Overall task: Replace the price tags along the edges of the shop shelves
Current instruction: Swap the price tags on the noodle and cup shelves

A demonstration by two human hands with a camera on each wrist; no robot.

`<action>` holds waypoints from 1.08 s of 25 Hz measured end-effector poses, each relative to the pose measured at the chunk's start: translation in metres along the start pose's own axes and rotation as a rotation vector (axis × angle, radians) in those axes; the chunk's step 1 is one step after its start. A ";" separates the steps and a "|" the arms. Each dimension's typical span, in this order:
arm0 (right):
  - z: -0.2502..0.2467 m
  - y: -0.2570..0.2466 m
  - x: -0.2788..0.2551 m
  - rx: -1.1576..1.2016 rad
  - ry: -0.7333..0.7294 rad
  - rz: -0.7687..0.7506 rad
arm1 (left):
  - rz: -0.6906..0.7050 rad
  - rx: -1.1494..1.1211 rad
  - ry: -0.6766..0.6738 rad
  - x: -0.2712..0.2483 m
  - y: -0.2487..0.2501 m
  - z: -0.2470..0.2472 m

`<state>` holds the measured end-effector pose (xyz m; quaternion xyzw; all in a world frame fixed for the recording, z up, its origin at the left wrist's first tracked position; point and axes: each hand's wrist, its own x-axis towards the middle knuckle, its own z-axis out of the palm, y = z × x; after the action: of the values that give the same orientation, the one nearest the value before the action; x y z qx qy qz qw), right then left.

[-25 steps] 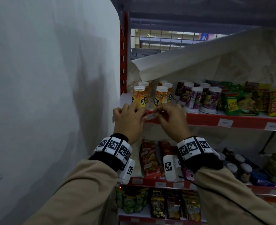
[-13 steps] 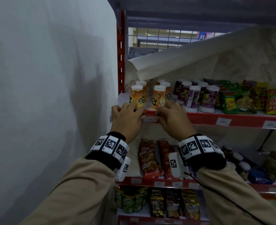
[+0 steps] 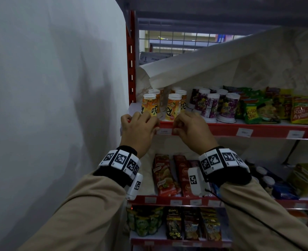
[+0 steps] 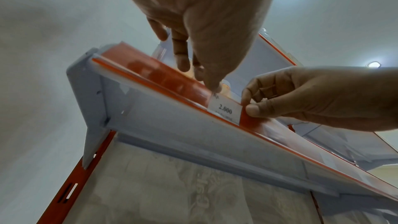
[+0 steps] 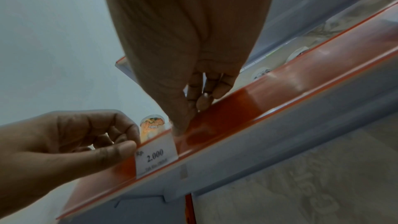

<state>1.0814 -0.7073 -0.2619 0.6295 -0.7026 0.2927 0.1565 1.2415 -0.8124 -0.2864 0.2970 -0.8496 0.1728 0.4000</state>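
Two hands at the red edge strip (image 3: 222, 128) of the upper shelf, one on each side of a white price tag (image 3: 164, 131).

Left hand (image 3: 138, 129): back toward the head camera, fingers curled over the top of the strip, thumb tip against the strip at the tag's left end. In the right wrist view the thumb and curled fingers (image 5: 127, 147) meet just beside the tag's left edge; whether they pinch the tag itself or only press the strip cannot be told.

Right hand (image 3: 191, 131): fingers bent over the strip's upper lip, thumb tip on the strip's face touching the tag's right end. The left wrist view shows the thumb and curled fingers (image 4: 254, 108) closed together at that edge; again, a pinch on the tag cannot be confirmed.

Price tag: seated in the strip between the two hands, near the shelf's left end, printed "Rp. 2.000" with a smaller line below that is too blurred to read.

Behind the strip, on the shelf: orange drink cups (image 3: 173, 107) directly beyond the hands, purple drink cups (image 3: 211, 105) to their right, noodle packets (image 3: 258, 109) farther right. Two more tags (image 3: 243, 132) sit along the same strip.

Below: a second shelf with red snack packs (image 3: 165, 176), and a third with more packets.

Left: a pale wall (image 3: 50, 105).
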 end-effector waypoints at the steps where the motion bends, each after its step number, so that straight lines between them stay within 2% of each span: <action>1: -0.001 0.001 -0.002 -0.004 0.008 0.001 | -0.008 -0.003 0.002 -0.001 0.001 -0.001; 10: -0.025 0.045 -0.026 -0.179 0.088 0.072 | 0.026 -0.046 -0.084 0.013 0.032 -0.008; 17: -0.064 0.112 -0.060 -0.296 0.156 0.260 | 0.164 -0.119 -0.220 0.036 0.110 0.007; 21: -0.084 0.147 -0.070 -0.278 0.163 0.245 | 0.219 -0.127 -0.259 0.047 0.164 0.015; 23: -0.086 0.155 -0.071 -0.274 0.167 0.178 | 0.240 -0.113 -0.276 0.052 0.186 0.019; 27: -0.083 0.163 -0.072 -0.209 0.189 0.034 | 0.144 -0.130 -0.253 0.056 0.206 0.026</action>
<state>0.9208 -0.5939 -0.2740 0.5674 -0.7217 0.2788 0.2818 1.0662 -0.6895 -0.2696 0.2280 -0.9218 0.1069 0.2948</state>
